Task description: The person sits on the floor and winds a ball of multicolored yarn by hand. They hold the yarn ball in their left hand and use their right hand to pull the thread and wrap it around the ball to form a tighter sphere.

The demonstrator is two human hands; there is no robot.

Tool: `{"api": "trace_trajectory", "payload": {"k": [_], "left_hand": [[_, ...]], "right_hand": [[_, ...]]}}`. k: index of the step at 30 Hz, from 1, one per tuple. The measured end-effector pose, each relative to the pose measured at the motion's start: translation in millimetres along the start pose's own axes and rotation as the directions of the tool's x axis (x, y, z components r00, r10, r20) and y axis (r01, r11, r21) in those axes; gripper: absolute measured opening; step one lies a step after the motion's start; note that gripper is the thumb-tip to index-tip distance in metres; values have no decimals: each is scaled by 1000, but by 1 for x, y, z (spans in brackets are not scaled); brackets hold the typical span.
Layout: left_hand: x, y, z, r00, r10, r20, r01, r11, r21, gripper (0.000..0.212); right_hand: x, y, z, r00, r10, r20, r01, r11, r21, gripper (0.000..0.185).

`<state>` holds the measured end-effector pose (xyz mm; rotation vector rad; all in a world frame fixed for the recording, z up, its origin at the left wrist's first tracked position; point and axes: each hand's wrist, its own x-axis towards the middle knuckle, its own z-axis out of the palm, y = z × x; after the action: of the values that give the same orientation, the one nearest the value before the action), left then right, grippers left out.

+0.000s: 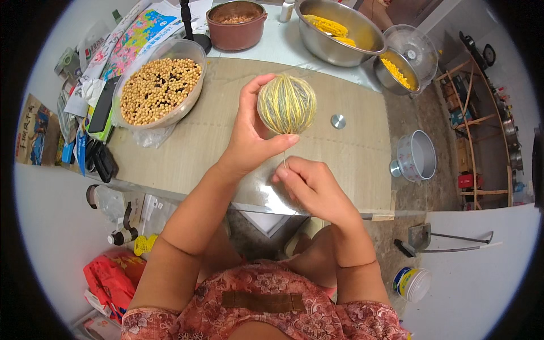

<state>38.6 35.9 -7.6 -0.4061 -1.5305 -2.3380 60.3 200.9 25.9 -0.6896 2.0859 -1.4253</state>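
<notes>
Raised over the table (pixel 352 170), my left hand (pixel 250 131) holds a ball of yellow and grey yarn (pixel 287 104) between thumb and fingers. A thin strand runs down from the bottom of the ball. My right hand (pixel 308 180) pinches that strand between thumb and forefinger, just below and apart from the ball. Its other fingers are curled in. To the right of the ball, a small round metal disc (pixel 338 121) lies on the tabletop.
A plastic tub of soybeans (pixel 160 91) stands left, beside a dark phone (pixel 104 106). At the back are a reddish-brown pot (pixel 236 29) and a steel basin (pixel 340 46) holding corn cobs. A smaller bowl of corn kernels (pixel 397 72) is farther right. A round stool (pixel 416 155) stands beyond the table's right edge.
</notes>
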Motion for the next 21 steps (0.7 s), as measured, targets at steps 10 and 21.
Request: {"api": "trace_trajectory", "payload": {"k": [10,21], "left_hand": [[-1,6,2,972,-182,151,191,981,-46,90],[-10,11,7,763,-353,542,391,919,48,99]], "right_hand": [[-52,-44,-34,928,-83,-362,170,962,213,19],[-39,-15,-63,844,-118,-523,295,917,269,23]]}}
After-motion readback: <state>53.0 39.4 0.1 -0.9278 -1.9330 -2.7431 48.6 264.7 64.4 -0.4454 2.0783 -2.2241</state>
